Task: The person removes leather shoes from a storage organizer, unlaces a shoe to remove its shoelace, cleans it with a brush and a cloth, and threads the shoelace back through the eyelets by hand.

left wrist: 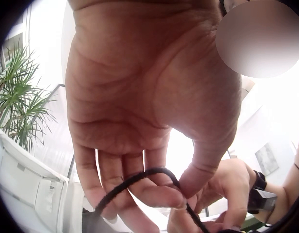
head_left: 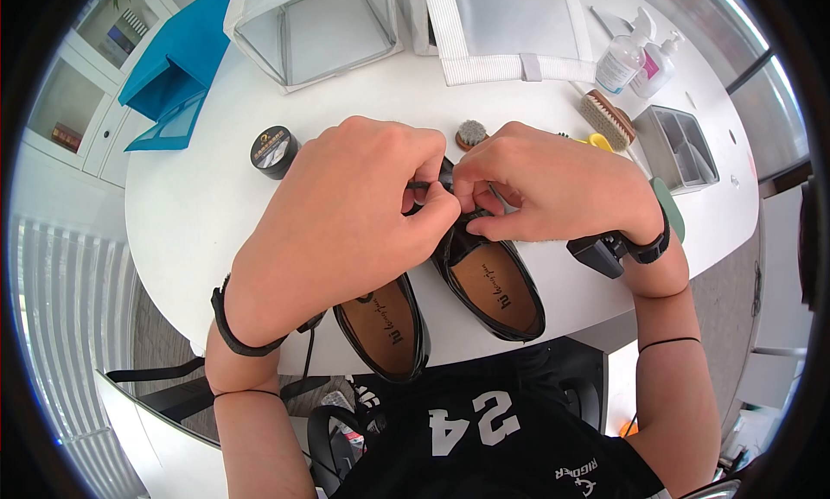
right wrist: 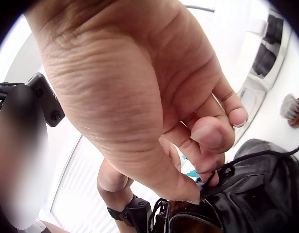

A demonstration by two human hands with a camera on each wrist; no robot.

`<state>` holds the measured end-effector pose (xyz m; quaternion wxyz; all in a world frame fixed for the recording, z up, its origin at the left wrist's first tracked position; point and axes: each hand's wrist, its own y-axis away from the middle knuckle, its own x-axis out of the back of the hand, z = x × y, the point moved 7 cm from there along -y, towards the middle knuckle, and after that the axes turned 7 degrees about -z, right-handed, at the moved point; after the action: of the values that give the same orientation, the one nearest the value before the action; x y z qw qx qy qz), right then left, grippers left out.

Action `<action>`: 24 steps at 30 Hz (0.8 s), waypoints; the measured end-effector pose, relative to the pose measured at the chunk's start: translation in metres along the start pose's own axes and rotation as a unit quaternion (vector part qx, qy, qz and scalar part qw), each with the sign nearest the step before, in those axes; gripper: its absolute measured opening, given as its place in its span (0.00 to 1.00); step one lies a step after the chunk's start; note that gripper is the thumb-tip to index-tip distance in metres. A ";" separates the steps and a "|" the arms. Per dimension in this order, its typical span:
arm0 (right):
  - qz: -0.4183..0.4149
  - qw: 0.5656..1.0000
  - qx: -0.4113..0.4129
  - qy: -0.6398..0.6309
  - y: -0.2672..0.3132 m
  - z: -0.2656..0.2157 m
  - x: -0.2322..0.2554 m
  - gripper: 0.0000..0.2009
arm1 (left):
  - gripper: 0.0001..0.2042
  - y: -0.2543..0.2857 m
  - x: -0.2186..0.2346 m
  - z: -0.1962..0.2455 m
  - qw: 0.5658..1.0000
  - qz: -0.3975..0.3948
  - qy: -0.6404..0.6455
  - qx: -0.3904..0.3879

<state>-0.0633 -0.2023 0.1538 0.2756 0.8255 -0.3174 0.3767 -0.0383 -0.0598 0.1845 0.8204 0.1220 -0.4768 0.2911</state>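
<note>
A pair of black lace-up shoes with brown insoles lies at the table's near edge, toes away from me: a left shoe (head_left: pixel 419 326) and a right shoe (head_left: pixel 538 313). Over the front of the right shoe, both hands meet. My left hand (head_left: pixel 346 209) pinches a black shoelace (left wrist: pixel 122 185) between thumb and forefinger, and the lace arches across its fingers. Just beside it, my right hand (head_left: pixel 562 184) has thumb and fingertips closed at the lace and eyelets of the right shoe. The fingers hide part of the lacing in the head view.
A round black tin (head_left: pixel 274 152) stands left of the hands. Beyond them are a small round brush (head_left: pixel 471 134), a wooden shoe brush (head_left: pixel 608 119), two bottles (head_left: pixel 618 67) and a grey organizer (head_left: pixel 683 149). White storage boxes (head_left: pixel 320 37) and a blue case (head_left: pixel 173 76) line the back.
</note>
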 end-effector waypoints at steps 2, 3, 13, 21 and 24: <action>-0.003 1.000 -0.004 -0.002 0.000 0.000 0.000 0.09 | 0.08 0.000 0.000 0.000 1.000 -0.002 -0.002 0.002; -0.005 1.000 -0.008 -0.005 0.000 0.001 0.000 0.09 | 0.08 0.000 -0.001 0.000 1.000 -0.005 -0.005 0.004; -0.014 1.000 -0.020 -0.009 0.000 0.001 -0.001 0.09 | 0.08 0.000 -0.001 0.001 1.000 -0.005 0.006 0.001; -0.008 1.000 -0.011 -0.002 0.000 0.001 -0.002 0.09 | 0.08 0.000 -0.002 0.001 1.000 -0.001 0.001 -0.004; -0.019 0.999 -0.025 -0.034 0.000 -0.004 0.001 0.08 | 0.08 -0.001 -0.002 0.001 1.000 -0.004 0.000 0.004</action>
<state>-0.0644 -0.1996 0.1574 0.2920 0.8364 -0.3203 0.3354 -0.0394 -0.0616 0.1836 0.8211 0.1270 -0.4753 0.2895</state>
